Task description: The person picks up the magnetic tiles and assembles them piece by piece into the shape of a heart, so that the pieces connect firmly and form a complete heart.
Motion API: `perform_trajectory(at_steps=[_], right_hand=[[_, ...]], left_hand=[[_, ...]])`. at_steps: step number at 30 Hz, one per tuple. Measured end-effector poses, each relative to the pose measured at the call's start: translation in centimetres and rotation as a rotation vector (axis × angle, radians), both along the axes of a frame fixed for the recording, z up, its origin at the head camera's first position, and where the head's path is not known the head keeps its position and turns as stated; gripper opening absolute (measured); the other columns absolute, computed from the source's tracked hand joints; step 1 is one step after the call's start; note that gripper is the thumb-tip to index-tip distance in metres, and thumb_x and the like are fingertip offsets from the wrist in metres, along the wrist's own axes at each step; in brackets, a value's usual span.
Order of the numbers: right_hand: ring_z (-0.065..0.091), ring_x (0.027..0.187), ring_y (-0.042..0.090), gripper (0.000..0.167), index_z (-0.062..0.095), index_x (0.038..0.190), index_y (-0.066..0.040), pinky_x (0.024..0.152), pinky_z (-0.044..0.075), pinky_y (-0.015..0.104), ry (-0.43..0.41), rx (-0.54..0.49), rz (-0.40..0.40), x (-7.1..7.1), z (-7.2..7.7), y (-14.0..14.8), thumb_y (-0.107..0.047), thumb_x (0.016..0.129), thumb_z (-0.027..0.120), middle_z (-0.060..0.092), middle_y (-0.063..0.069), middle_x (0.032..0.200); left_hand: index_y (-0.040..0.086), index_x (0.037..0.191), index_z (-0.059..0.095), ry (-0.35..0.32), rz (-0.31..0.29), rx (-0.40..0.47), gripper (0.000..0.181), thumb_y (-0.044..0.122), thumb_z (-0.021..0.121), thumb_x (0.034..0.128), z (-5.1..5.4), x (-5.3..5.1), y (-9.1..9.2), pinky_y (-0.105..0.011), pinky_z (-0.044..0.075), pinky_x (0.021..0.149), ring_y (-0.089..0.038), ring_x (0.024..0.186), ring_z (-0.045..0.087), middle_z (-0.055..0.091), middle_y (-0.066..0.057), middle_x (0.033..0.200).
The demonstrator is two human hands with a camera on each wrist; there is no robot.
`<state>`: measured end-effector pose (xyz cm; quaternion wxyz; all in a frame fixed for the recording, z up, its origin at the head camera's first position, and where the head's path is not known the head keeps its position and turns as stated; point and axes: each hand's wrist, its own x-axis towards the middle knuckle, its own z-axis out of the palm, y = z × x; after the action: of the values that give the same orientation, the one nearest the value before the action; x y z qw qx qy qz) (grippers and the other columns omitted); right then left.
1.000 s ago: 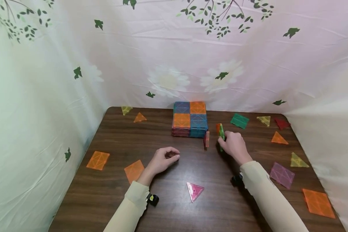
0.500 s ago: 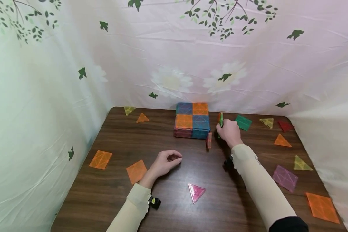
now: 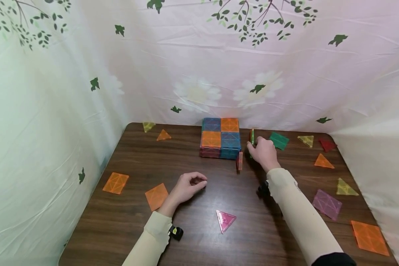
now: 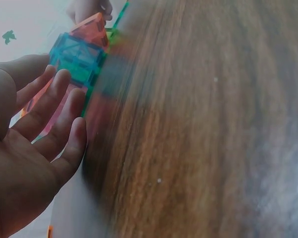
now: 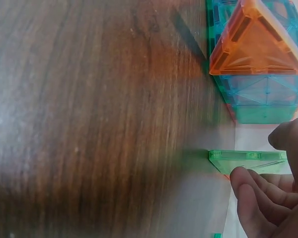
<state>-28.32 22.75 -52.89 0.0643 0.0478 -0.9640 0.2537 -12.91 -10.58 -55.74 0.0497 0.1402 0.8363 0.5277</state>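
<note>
A green magnetic tile [image 3: 252,136], triangular in the right wrist view [image 5: 246,157], stands on edge right of a low box of coloured magnetic tiles [image 3: 211,139]. My right hand [image 3: 265,153] straddles it, fingertips against one side; the thumb looks slightly apart from the other. A bit of orange-red shows behind its lower edge. An upright orange triangle tile [image 5: 258,47] stands at the box's front right corner. My left hand [image 3: 188,187] rests over the table with loosely bent fingers, holding nothing; the left wrist view shows its spread fingers [image 4: 74,101].
A pink triangle tile [image 3: 225,221] lies between my forearms. Orange squares [image 3: 115,183] lie at left. Along the right lie a green square [image 3: 279,140], a purple square [image 3: 327,204], an orange square [image 3: 370,237] and several triangles. A printed curtain [image 3: 199,66] hangs behind the table.
My right hand carried the green tile back towards the curtain. Over the last half second the tile turned slightly edge-on and the thumb and fingers parted a little. My left hand barely moved.
</note>
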Motion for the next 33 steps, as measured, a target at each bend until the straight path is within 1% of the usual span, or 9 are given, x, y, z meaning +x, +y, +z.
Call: perform_trajectory(at_steps=[6, 9, 11, 14, 19, 23, 26, 30, 33], right_hand=[[0.06, 0.062, 0.032, 0.058, 0.064, 0.1, 0.002, 0.059, 0.052, 0.046, 0.054, -0.038, -0.048, 1.2, 0.3, 0.1, -0.054, 0.106, 0.05, 0.062, 0.016, 0.069], [0.061, 0.066, 0.034, 0.061, 0.063, 0.097, -0.002, 0.063, 0.052, 0.048, 0.141, -0.09, -0.079, 2.4, 0.4, -0.3, -0.059, 0.108, 0.042, 0.063, 0.016, 0.073], [0.061, 0.065, 0.032, 0.059, 0.063, 0.093, -0.005, 0.063, 0.051, 0.047, 0.185, -0.115, -0.042, 3.4, 0.4, -0.8, -0.058, 0.108, 0.043, 0.064, 0.014, 0.072], [0.059, 0.063, 0.025, 0.055, 0.064, 0.092, -0.007, 0.061, 0.049, 0.041, 0.131, -0.104, 0.082, 4.8, 0.4, -1.7, -0.06, 0.104, 0.054, 0.065, 0.009, 0.073], [0.057, 0.067, 0.02, 0.049, 0.065, 0.102, -0.004, 0.06, 0.047, 0.035, -0.07, -0.065, 0.252, 5.8, -0.2, -2.9, -0.052, 0.098, 0.07, 0.064, 0.008, 0.079], [0.06, 0.072, 0.025, 0.034, 0.064, 0.117, 0.003, 0.063, 0.051, 0.039, -0.062, -0.086, 0.241, 6.2, -0.8, -3.1, -0.025, 0.098, 0.069, 0.069, 0.013, 0.086], [0.064, 0.076, 0.028, 0.037, 0.063, 0.128, 0.005, 0.068, 0.055, 0.043, -0.01, -0.112, 0.223, 6.6, -1.0, -3.0, -0.014, 0.097, 0.067, 0.072, 0.016, 0.094], [0.07, 0.074, 0.022, 0.033, 0.063, 0.128, 0.007, 0.066, 0.058, 0.04, -0.015, -0.133, 0.24, 7.1, -0.9, -2.6, -0.012, 0.101, 0.068, 0.074, 0.013, 0.092], [0.069, 0.066, 0.014, 0.028, 0.065, 0.12, 0.006, 0.06, 0.057, 0.033, -0.054, -0.135, 0.248, 7.6, -0.8, -2.3, -0.016, 0.103, 0.069, 0.074, 0.007, 0.083]], left_hand=[[0.009, 0.114, 0.078, -0.007, 0.003, 0.014, 0.018, 0.021, 0.072, 0.102, -0.1, 0.1, -0.1, -0.028, 0.056, 0.079, -0.013, 0.088, 0.067, 0.075, 0.005, 0.1], [0.011, 0.113, 0.078, -0.004, 0.011, 0.015, 0.015, 0.021, 0.073, 0.1016, -0.2, 0.1, -0.2, -0.027, 0.056, 0.079, -0.013, 0.087, 0.067, 0.075, 0.006, 0.099], [0.012, 0.112, 0.078, 0.0, 0.012, 0.015, 0.015, 0.021, 0.073, 0.1015, -0.2, 0.0, -0.2, -0.027, 0.056, 0.079, -0.013, 0.088, 0.067, 0.075, 0.006, 0.1], [0.011, 0.113, 0.078, -0.001, 0.014, 0.014, 0.015, 0.02, 0.073, 0.1013, -0.1, -0.1, -0.1, -0.027, 0.056, 0.08, -0.013, 0.088, 0.067, 0.075, 0.005, 0.1], [0.012, 0.113, 0.078, -0.011, 0.005, 0.003, 0.015, 0.021, 0.073, 0.1012, 0.2, 0.0, 0.3, -0.027, 0.056, 0.08, -0.011, 0.089, 0.067, 0.075, 0.006, 0.1], [0.013, 0.113, 0.078, -0.034, -0.028, -0.002, 0.016, 0.022, 0.073, 0.1018, 0.5, 0.4, 0.7, -0.028, 0.056, 0.081, -0.011, 0.09, 0.067, 0.075, 0.005, 0.101], [0.014, 0.113, 0.078, -0.046, -0.029, -0.008, 0.015, 0.023, 0.073, 0.1017, 0.6, 0.6, 0.8, -0.028, 0.056, 0.082, -0.011, 0.09, 0.067, 0.075, 0.005, 0.101], [0.014, 0.114, 0.078, -0.046, -0.033, -0.021, 0.016, 0.023, 0.073, 0.1013, 0.6, 0.7, 1.0, -0.028, 0.056, 0.082, -0.01, 0.091, 0.067, 0.074, 0.007, 0.101], [0.012, 0.114, 0.078, -0.015, -0.078, -0.062, 0.018, 0.023, 0.073, 0.1013, 0.3, 0.8, 1.4, -0.027, 0.055, 0.08, -0.007, 0.088, 0.066, 0.074, 0.007, 0.1]])
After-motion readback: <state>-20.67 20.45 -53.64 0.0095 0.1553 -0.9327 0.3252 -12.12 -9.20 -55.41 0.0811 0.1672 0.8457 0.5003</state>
